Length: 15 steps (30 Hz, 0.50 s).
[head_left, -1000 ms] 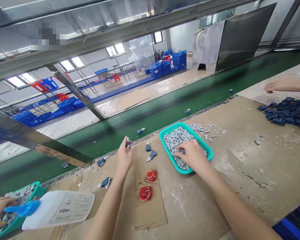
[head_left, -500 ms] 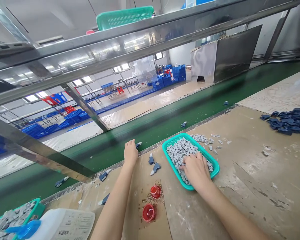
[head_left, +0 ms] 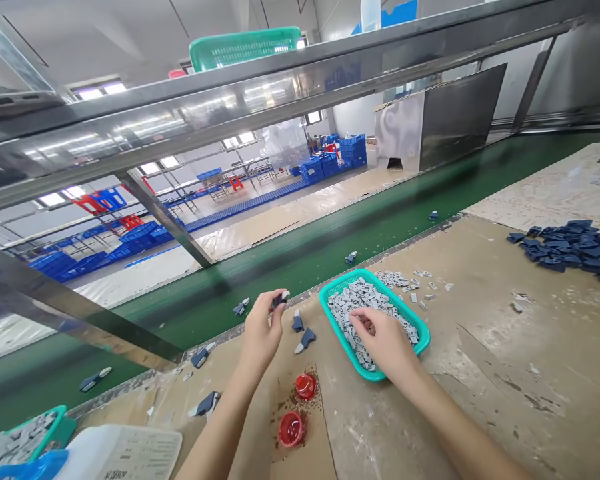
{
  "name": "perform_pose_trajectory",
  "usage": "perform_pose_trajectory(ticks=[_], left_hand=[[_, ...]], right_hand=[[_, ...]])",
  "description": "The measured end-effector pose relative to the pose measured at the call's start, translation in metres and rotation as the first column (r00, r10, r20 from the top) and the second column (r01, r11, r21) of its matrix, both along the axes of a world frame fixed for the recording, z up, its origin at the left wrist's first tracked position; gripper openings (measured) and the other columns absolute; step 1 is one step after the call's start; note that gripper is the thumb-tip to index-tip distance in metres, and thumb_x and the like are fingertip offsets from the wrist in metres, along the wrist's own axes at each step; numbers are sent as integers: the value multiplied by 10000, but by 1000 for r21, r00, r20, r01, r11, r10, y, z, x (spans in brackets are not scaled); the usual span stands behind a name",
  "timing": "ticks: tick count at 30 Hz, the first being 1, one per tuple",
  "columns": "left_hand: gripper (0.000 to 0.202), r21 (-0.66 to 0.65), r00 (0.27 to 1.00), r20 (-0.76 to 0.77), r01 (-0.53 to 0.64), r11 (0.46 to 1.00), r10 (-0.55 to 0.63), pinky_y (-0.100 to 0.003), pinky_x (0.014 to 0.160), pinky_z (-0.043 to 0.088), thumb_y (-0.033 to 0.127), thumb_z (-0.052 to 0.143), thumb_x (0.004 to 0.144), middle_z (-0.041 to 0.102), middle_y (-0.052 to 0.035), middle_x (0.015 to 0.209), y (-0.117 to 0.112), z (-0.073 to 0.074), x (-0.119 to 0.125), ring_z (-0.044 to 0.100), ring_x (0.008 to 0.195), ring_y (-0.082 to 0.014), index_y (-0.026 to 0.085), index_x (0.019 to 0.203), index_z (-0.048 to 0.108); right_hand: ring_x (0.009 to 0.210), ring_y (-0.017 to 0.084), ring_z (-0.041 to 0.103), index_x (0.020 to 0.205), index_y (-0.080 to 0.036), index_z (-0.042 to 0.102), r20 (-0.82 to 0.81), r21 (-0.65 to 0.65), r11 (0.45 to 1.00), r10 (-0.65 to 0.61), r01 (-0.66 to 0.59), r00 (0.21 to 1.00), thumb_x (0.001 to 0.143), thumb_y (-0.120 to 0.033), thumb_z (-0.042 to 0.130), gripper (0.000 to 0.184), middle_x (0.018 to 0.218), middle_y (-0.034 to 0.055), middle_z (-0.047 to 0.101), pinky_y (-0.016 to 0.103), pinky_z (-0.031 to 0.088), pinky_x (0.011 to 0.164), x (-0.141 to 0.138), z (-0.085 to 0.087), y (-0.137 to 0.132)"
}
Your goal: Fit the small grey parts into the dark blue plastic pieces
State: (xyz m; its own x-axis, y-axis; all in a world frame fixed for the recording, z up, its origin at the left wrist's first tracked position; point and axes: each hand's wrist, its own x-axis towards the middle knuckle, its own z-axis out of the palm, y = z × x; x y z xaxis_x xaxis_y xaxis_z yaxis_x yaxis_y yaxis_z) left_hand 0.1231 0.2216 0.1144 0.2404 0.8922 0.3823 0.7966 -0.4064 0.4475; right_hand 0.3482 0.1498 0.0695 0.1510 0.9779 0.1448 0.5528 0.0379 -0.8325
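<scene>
My left hand is raised near the belt's front edge. It pinches a dark blue plastic piece with a pale grey tip. My right hand is over a turquoise basket of small grey plastic parts. Its thumb and fingertips are drawn together; what they hold, if anything, cannot be made out. Two blue pieces with grey tips lie on the cardboard between my hands. Nearer me are two red cups, the closer one with liquid in it.
A green conveyor belt crosses beyond the table, carrying a few blue-and-grey pieces. Dark blue parts are heaped at right. A white bottle and another basket stand at lower left. A metal rail spans above.
My left hand has drawn back from the belt, turned and lifted, with the blue piece in it. My right hand's fingers have risen from the grey parts and closed together. Pieces on the belt have shifted left.
</scene>
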Motion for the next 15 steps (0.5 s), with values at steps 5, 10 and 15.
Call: perform_pose_trajectory(ticks=[5, 10, 15], left_hand=[[250, -135, 873, 482, -2, 991, 68, -247, 847, 492, 332, 519, 876, 600, -56, 1087, -96, 15, -16, 577, 979, -166, 240, 1105, 555], [293, -260, 603, 734, -175, 950, 312, -244, 906, 482, 327, 648, 790, 647, -57, 1081, -159, 11, -35, 591, 1044, -189, 222, 1059, 594], [380, -402, 281, 838, -264, 877, 469, -231, 890, 491, 371, 728, 702, 676, -60, 1039, -195, -9, -29, 612, 1032, -205, 205, 1023, 612]], right_hand=[[691, 177, 546, 938, -199, 687, -511, 81, 971, 234, -224, 827, 859, -390, 562, 241, 746, 26, 605, 262, 430, 611, -19, 15, -20], [873, 173, 574, 999, -229, 679, -646, 145, 829, 493, -539, 584, 878, -384, 547, 237, 1042, 48, 594, 267, 487, 705, -44, 11, -41], [689, 141, 583, 1188, -210, 592, -658, -26, 826, 409, -563, 632, 866, -345, 569, 350, 779, 6, 618, 278, 501, 670, -60, -11, -46]])
